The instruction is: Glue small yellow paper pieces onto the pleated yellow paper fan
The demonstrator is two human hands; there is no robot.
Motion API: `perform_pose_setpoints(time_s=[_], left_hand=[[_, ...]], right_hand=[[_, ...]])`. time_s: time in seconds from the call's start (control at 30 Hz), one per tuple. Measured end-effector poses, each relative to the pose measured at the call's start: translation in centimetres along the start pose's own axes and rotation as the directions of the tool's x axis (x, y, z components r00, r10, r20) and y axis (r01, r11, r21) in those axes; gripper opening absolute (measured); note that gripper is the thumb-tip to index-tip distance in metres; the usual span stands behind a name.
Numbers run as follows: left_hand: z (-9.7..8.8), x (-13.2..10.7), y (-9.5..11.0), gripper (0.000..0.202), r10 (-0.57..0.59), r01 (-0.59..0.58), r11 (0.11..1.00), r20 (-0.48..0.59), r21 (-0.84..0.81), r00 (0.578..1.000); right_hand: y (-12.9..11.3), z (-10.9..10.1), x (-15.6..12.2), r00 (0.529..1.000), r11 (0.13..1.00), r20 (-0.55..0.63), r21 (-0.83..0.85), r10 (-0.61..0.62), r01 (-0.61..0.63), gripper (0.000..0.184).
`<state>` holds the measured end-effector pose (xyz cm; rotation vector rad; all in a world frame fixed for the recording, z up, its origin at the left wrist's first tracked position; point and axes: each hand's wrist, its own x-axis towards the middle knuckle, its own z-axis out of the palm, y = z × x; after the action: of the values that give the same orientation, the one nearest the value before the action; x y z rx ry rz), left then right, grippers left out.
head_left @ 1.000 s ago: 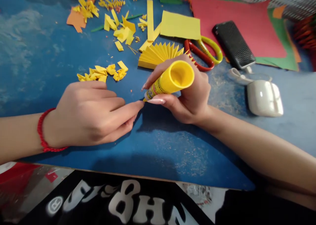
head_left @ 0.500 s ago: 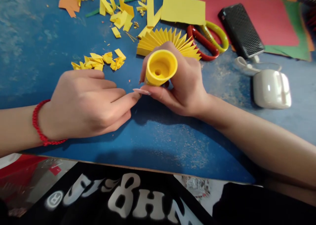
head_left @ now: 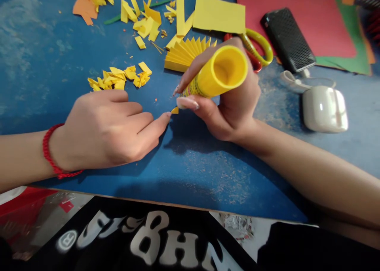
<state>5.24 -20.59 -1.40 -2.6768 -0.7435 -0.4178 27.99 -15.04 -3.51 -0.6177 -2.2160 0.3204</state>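
My right hand is wrapped around a yellow glue stick, which leans with its hollow end up and to the right. Its lower end is hidden behind the thumb. Close by, my left hand, a red braided bracelet on its wrist, has its fingers curled. At its fingertips a small folded piece of yellow paper is held against the blue table. Just behind my right hand lies a pleated yellow paper fan, partly covered by that hand.
Small folded yellow papers lie beyond my left hand, with yellow scraps farther back. A yellow paper sheet, scissors, a black device and a white case lie behind and to the right. Red paper is at the back.
My right hand has shifted to the right and tipped the glue stick, so its hollow end points up and right. The small yellow paper at my left fingertips has come into view.
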Motion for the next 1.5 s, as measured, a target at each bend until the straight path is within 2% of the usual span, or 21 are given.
perform_pose_setpoints(time_s=[0.07,0.17,0.23,0.4,0.47,0.6,0.77,0.87,0.93,1.0,1.1,1.17,1.23,1.27,1.33,1.43,1.5], left_hand=[[-0.1,0.4,0.0,0.03,-0.024,0.024,0.999,0.019,-0.035,1.0],[-0.2,0.8,0.0,0.038,-0.162,0.181,0.974,0.143,-0.134,0.976],[-0.4,0.9,0.1,0.041,-0.208,0.239,0.96,0.197,-0.145,0.958],[-0.7,1.1,0.1,0.044,-0.156,0.173,0.981,0.173,-0.088,0.973],[-0.8,1.2,0.1,0.045,-0.206,0.235,0.965,0.213,-0.119,0.955],[-0.9,1.3,0.2,0.044,-0.324,0.402,0.888,0.319,-0.222,0.891],[-0.7,1.0,0.0,0.053,-0.332,0.442,0.861,0.379,-0.252,0.864],[-0.7,1.0,0.0,0.051,-0.39,0.527,0.798,0.416,-0.293,0.821],[-0.7,1.0,0.0,0.048,-0.434,0.577,0.753,0.42,-0.316,0.797],[-0.6,0.8,0.0,0.046,-0.442,0.576,0.754,0.405,-0.317,0.801],[-0.2,0.4,-0.1,0.039,-0.393,0.48,0.835,0.319,-0.268,0.862],[0.1,0.1,-0.2,0.036,-0.355,0.402,0.886,0.219,-0.232,0.909],[0.2,0.0,-0.3,0.034,-0.344,0.366,0.903,0.134,-0.225,0.93],[0.3,0.1,-0.4,0.033,-0.353,0.372,0.897,0.116,-0.239,0.928],[0.4,0.5,-0.4,0.028,-0.395,0.419,0.857,0.138,-0.299,0.908],[0.3,1.3,-0.3,0.021,-0.46,0.51,0.74,0.224,-0.439,0.859],[0.2,1.6,-0.2,0.019,-0.487,0.554,0.66,0.271,-0.508,0.83]], right_hand=[[-0.1,0.1,0.1,0.998,0.998,0.058,0.069,-0.003,-0.001,0.03],[-0.3,0.2,0.2,0.989,0.991,0.146,0.135,-0.014,-0.005,0.026],[-0.4,0.2,0.4,0.983,0.988,0.185,0.152,-0.007,-0.021,0.023],[-0.7,0.0,0.6,0.981,0.99,0.194,0.14,-0.003,-0.025,0.021],[-0.7,0.0,0.7,0.978,0.993,0.208,0.117,0.009,-0.034,0.02],[-0.8,0.0,0.7,0.98,0.992,0.2,0.122,-0.007,-0.018,0.021],[-1.2,-0.2,1.0,0.971,0.997,0.239,0.066,0.014,-0.031,0.021],[-1.3,-0.4,1.0,0.968,0.998,0.247,0.027,0.043,-0.051,0.019],[-1.1,-0.4,0.8,0.975,0.999,0.217,0.022,0.041,-0.047,0.019],[-0.9,-0.3,0.4,0.985,0.999,0.168,0.017,0.035,-0.038,0.021],[-0.7,-0.1,-0.2,0.999,0.998,0.0,0.046,0.037,-0.037,0.019],[-0.9,-0.1,-0.4,0.985,0.991,-0.135,0.095,0.107,-0.095,0.019],[-1.3,-0.3,-0.4,0.96,0.978,-0.212,0.139,0.185,-0.157,0.022],[-1.4,-0.4,-0.4,0.952,0.973,-0.228,0.155,0.206,-0.173,0.025],[-1.4,-0.4,-0.3,0.95,0.974,-0.259,0.186,0.173,-0.126,0.026],[-1.0,-0.2,-0.3,0.935,0.964,-0.34,0.265,0.101,-0.008,0.02],[-0.7,0.0,-0.5,0.925,0.953,-0.353,0.301,0.143,-0.033,0.02]])
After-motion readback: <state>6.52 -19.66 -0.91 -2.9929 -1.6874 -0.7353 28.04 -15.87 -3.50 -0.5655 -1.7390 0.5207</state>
